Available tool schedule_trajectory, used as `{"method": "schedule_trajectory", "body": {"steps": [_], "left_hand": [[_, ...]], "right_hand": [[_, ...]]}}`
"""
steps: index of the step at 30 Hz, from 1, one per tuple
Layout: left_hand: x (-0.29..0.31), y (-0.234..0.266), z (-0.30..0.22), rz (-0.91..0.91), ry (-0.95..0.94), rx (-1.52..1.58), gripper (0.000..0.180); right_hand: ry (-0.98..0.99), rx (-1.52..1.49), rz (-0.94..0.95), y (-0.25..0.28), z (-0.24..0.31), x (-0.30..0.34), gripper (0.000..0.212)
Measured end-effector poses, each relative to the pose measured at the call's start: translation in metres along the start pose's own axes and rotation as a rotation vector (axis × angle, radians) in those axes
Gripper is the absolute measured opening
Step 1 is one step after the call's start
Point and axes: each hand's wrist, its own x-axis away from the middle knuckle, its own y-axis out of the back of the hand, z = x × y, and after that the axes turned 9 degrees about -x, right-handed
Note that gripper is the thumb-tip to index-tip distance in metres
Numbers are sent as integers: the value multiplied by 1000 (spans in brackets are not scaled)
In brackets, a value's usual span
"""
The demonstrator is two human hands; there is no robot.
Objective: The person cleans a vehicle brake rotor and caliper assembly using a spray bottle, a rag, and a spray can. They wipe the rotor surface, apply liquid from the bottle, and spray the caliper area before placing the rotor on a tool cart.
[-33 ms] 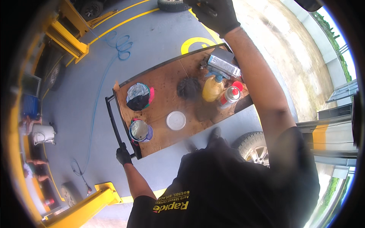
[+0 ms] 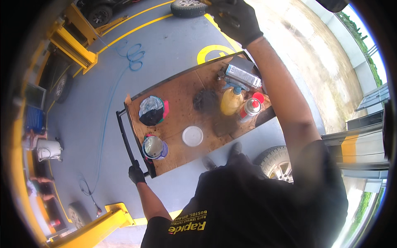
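My left hand (image 2: 136, 172), in a dark glove, is closed round the black handle (image 2: 124, 133) at the left end of a cart. Brown cardboard (image 2: 173, 109) covers the cart top. My right hand (image 2: 235, 22), also gloved, is raised at the top edge beyond the cart. Its fingers are dark and partly cut off, so what they do is unclear. On the cardboard stand an open tin (image 2: 153, 147), a bundle of rags (image 2: 151, 110), a white round lid (image 2: 192, 136), a dark cloth (image 2: 205, 100), a yellow bottle (image 2: 231, 101) and a red-capped spray can (image 2: 250, 108).
Another spray can (image 2: 243, 76) lies at the cart's far right. A wheel (image 2: 276, 163) is close to my right side, and a tyre (image 2: 188, 8) lies at the back. Yellow lift posts (image 2: 74, 45) stand left; a blue hose (image 2: 103, 111) trails over the grey floor.
The cart and its contents appear slightly lower in the picture. My left hand stays on the handle, and my right hand stays raised.
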Motion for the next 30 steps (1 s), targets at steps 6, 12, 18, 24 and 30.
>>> {"method": "schedule_trajectory", "body": {"steps": [6, 12, 18, 24, 30], "left_hand": [[-9, -11, -6, -40, -29, 12, 55], [-19, -31, 38, 23, 67, 156, 54], [-31, -32, 24, 42, 50, 175, 38], [-31, -33, 36, 89, 156, 205, 54], [-18, -25, 10, 59, 87, 144, 48]], "right_hand": [[-245, 56, -167, -4, -8, 20, 26], [-249, -87, -69, -15, -9, 28, 19], [-160, 107, -206, 4, -17, 32, 17], [-138, 89, -2, 52, -57, 43, 17], [-272, 42, -90, 79, -65, 39, 19]]}}
